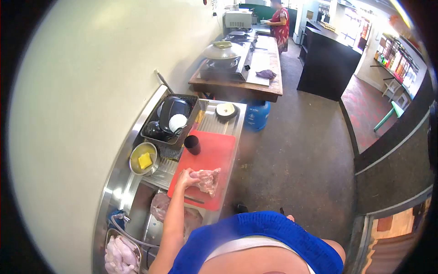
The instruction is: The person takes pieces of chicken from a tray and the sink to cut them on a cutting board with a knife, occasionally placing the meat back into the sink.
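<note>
My left hand (186, 178) reaches over the red cutting board (216, 144), its fingers closed on the left end of a piece of raw meat (208, 181). The meat lies flat on the board, pink with pale edges. A black cup (192, 144) stands on the same board, just beyond the hand. Only a small bit of my right hand (290, 218) shows past the blue top; its fingers are mostly hidden. More raw meat (160, 206) lies in the sink below my left forearm.
A metal bowl with a yellow sponge (145, 160) and a dish rack (157, 139) line the wall side. Whole raw chicken (121, 255) sits in a container by the tap hose. A gas cylinder (257, 115) stands under the stove table (269, 91). Another person (280, 27) stands farther back.
</note>
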Demonstrator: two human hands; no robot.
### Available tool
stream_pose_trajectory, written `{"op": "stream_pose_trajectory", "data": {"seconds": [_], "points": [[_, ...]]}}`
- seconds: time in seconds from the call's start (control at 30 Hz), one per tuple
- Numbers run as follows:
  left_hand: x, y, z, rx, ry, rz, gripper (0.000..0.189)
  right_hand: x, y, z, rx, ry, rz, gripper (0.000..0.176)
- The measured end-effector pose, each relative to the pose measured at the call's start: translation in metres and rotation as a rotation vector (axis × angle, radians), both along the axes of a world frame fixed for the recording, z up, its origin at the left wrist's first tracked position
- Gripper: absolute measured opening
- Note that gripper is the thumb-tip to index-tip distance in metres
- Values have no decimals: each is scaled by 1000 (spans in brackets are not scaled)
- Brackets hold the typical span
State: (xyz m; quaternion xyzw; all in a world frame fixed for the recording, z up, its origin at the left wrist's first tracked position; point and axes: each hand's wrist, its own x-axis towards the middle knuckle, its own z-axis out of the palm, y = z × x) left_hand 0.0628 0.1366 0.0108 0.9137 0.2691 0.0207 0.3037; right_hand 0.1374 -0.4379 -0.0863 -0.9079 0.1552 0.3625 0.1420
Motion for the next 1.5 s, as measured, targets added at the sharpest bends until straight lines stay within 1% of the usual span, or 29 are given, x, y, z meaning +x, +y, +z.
{"op": "stream_pose_trajectory", "data": {"seconds": [0.03,0.07,0.1,0.13,0.17,0.2,0.23,0.3,0.37,0.43,0.47,0.5,0.57,0.63,0.7,0.73,0.8,0.83,0.87,0.9,1.03,1.1,1.23,1.27,1.3,1.37,1.4,1.5], "points": [[-1,0,-1,-28,-22,10,59,-2,-11,-26,1,0,-3,28],[-1,0,0,-25,-22,7,59,-4,-29,-73,-8,-7,62,28],[0,0,3,-105,-1,29,60,-5,-38,-98,-17,-16,127,27],[0,-1,5,-187,21,51,61,-7,-31,-81,-16,-16,123,27],[-1,-3,7,-186,22,47,61,-12,-25,-62,27,-52,7,27],[-1,-5,10,-186,41,62,61,-14,-26,-62,69,-88,-110,28],[0,-7,14,-185,59,75,62,-12,-23,-63,70,-88,-115,28],[2,-10,17,-232,56,82,60,-4,-17,-72,82,-76,-5,27],[3,-7,12,-279,54,93,59,-4,-1,-40,48,-108,-41,27],[7,2,7,-207,177,-44,45,-1,5,-21,16,-140,-78,26],[7,3,7,-204,176,-48,45,0,6,-14,18,-120,-27,25],[6,1,10,-177,187,-45,43,1,5,-12,19,-99,25,25],[9,-2,14,-150,193,-47,41,1,3,-9,5,-94,26,24],[7,-2,10,-144,146,-57,40,-3,4,-3,-10,-86,26,23],[4,-2,9,-182,133,-53,39,-6,6,-1,-13,-103,-77,20],[3,-2,10,-220,120,-43,38,-6,5,-2,-14,-100,-84,20],[2,-3,10,-238,127,-47,39,-6,2,-6,57,48,-216,18],[3,-3,11,-255,126,-44,39,-5,-2,-16,57,50,-222,18],[4,-3,11,-255,128,-50,39,-4,-4,-27,41,35,-127,17],[4,-3,10,-267,124,-27,40,-6,-3,-24,25,20,-33,17],[4,-2,3,-282,100,-8,40,-9,-2,-19,89,78,-116,18],[4,0,-1,-267,101,-19,39,-10,0,-21,24,46,-15,19],[3,-3,8,-225,107,-21,36,-11,0,-11,33,82,-4,22],[4,-3,9,-224,107,-23,36,-11,1,-9,58,64,-41,23],[5,3,-3,-253,106,-19,36,-11,4,-1,82,47,-77,25],[5,6,-10,-284,106,-14,35,-12,2,-6,80,32,-74,25],[5,6,-10,-307,89,-21,36,-12,1,-7,78,17,-70,25],[4,3,-6,-334,78,-18,36,-13,5,9,108,44,-105,24]]}}
